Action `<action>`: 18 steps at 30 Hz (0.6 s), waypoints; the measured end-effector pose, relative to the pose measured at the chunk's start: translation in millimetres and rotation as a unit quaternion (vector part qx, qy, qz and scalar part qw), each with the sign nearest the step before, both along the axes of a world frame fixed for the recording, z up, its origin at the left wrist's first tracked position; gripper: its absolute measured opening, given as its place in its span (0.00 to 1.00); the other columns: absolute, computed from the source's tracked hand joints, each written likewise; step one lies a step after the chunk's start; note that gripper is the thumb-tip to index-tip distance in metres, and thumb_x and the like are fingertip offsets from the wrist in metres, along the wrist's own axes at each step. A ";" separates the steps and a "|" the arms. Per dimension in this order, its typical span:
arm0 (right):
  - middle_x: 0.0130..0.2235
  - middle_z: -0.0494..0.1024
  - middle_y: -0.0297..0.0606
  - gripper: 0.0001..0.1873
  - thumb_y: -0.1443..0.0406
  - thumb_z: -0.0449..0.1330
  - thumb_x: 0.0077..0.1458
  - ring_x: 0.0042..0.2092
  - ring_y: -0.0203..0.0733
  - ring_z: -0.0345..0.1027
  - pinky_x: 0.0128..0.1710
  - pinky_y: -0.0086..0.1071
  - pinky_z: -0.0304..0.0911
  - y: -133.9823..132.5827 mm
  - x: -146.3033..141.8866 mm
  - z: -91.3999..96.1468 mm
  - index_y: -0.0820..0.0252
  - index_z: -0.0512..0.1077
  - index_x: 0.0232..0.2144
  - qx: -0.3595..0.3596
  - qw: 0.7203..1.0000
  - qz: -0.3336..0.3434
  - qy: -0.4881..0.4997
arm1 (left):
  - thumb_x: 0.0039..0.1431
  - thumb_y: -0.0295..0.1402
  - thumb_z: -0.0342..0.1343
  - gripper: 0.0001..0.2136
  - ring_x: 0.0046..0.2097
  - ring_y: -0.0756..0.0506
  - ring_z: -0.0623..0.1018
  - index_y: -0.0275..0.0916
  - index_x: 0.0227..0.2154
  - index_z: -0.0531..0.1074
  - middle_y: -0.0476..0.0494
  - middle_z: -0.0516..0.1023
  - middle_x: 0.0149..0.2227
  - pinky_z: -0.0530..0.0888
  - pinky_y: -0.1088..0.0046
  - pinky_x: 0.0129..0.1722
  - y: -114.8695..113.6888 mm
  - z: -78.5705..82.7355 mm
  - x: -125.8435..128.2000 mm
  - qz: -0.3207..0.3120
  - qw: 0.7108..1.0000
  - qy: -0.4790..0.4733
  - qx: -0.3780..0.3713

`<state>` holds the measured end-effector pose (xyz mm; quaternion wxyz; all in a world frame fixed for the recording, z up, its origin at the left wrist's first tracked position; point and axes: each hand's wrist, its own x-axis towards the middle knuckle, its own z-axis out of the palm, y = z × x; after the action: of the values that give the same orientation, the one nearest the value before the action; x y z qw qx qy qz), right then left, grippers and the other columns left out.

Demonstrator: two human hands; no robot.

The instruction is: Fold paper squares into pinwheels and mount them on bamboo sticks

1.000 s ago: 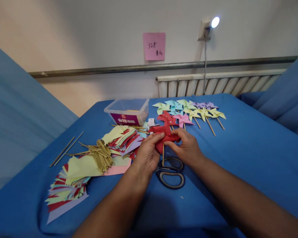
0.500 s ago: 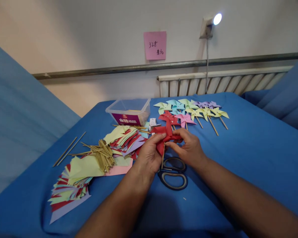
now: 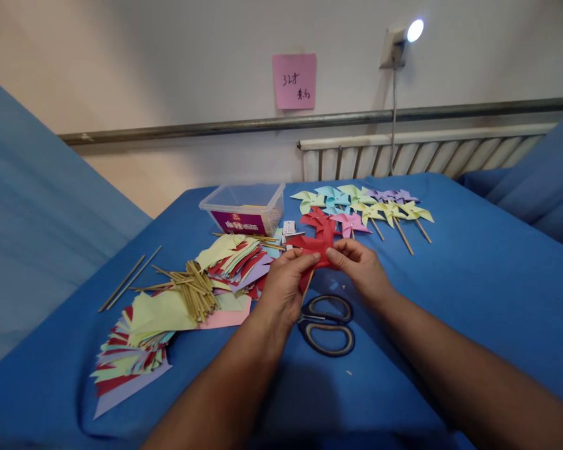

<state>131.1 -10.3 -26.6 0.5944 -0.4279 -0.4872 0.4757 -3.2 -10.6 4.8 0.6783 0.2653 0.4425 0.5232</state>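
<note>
Both hands hold a red paper pinwheel (image 3: pixel 318 244) on a thin wooden stick just above the blue cloth. My left hand (image 3: pixel 281 289) pinches its left side, thumb on the paper. From the right, my right hand (image 3: pixel 362 267) pinches the paper with closed fingers. Black-handled scissors (image 3: pixel 327 324) lie on the cloth right below the hands. Behind the held pinwheel, finished pinwheels (image 3: pixel 365 211) in green, blue, pink, purple and yellow lie in a row.
Left of the hands lie stacks of cut coloured paper (image 3: pixel 232 261), another fan of paper (image 3: pixel 131 340), a bundle of wooden sticks (image 3: pixel 194 294) and two loose sticks (image 3: pixel 127 282). A clear plastic box (image 3: pixel 242 209) stands at the back. A radiator (image 3: pixel 417 159) and a lamp are at the wall.
Both hands have lifted the red pinwheel slightly up and away from me. The stick has tilted, and my right fingers have shifted on the paper.
</note>
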 end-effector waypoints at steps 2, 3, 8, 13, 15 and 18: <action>0.27 0.77 0.31 0.15 0.56 0.70 0.42 0.29 0.36 0.69 0.33 0.31 0.66 1.0 -0.8 1.5 0.59 0.74 0.28 -0.030 0.998 0.031 0.050 | 0.38 0.24 0.67 0.11 0.23 0.51 0.73 0.35 0.23 0.70 0.48 0.75 0.22 0.69 0.75 0.28 -1.3 -1.1 0.6 -0.017 1.000 0.014 0.005; 0.28 0.78 0.31 0.16 0.56 0.71 0.40 0.30 0.37 0.70 0.34 0.33 0.67 1.3 -1.1 1.8 0.58 0.74 0.29 -0.044 0.995 0.046 0.074 | 0.38 0.24 0.67 0.10 0.23 0.51 0.73 0.35 0.23 0.70 0.48 0.75 0.22 0.69 0.75 0.28 -1.6 -0.8 0.7 -0.027 1.000 0.013 0.003; 0.34 0.82 0.34 0.16 0.58 0.72 0.39 0.34 0.39 0.75 0.42 0.38 0.70 3.2 -0.6 0.4 0.57 0.77 0.31 -0.073 0.983 0.055 0.158 | 0.46 0.28 0.63 0.05 0.26 0.48 0.76 0.34 0.28 0.74 0.45 0.77 0.25 0.73 0.72 0.31 -0.6 9.0 -0.1 -0.064 0.996 -0.051 -0.029; 0.35 0.83 0.35 0.15 0.60 0.72 0.39 0.35 0.39 0.76 0.45 0.39 0.70 5.5 0.2 0.0 0.57 0.78 0.32 -0.073 0.977 0.051 0.196 | 0.51 0.29 0.61 0.04 0.28 0.48 0.76 0.33 0.30 0.76 0.43 0.79 0.28 0.73 0.73 0.32 1.9 11.8 -2.2 -0.078 0.995 -0.061 -0.028; 0.35 0.83 0.34 0.15 0.60 0.72 0.39 0.35 0.39 0.76 0.46 0.39 0.70 5.9 0.1 -0.2 0.57 0.78 0.32 -0.068 0.977 0.048 0.195 | 0.50 0.28 0.62 0.04 0.27 0.49 0.76 0.32 0.30 0.76 0.42 0.79 0.28 0.73 0.74 0.31 2.8 8.9 -3.2 -0.092 0.995 -0.043 -0.014; 0.35 0.82 0.34 0.15 0.59 0.72 0.40 0.35 0.39 0.76 0.45 0.39 0.70 5.9 -0.2 -0.4 0.56 0.77 0.32 -0.056 0.981 0.041 0.181 | 0.49 0.27 0.64 0.04 0.27 0.50 0.76 0.32 0.28 0.76 0.43 0.78 0.27 0.73 0.76 0.31 3.5 5.9 -4.2 -0.094 0.995 -0.035 0.008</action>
<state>130.9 -4.4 -27.0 0.6276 -0.3469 -0.3614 0.5960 -7.4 -7.0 10.7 0.7375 0.2926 0.3871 0.4697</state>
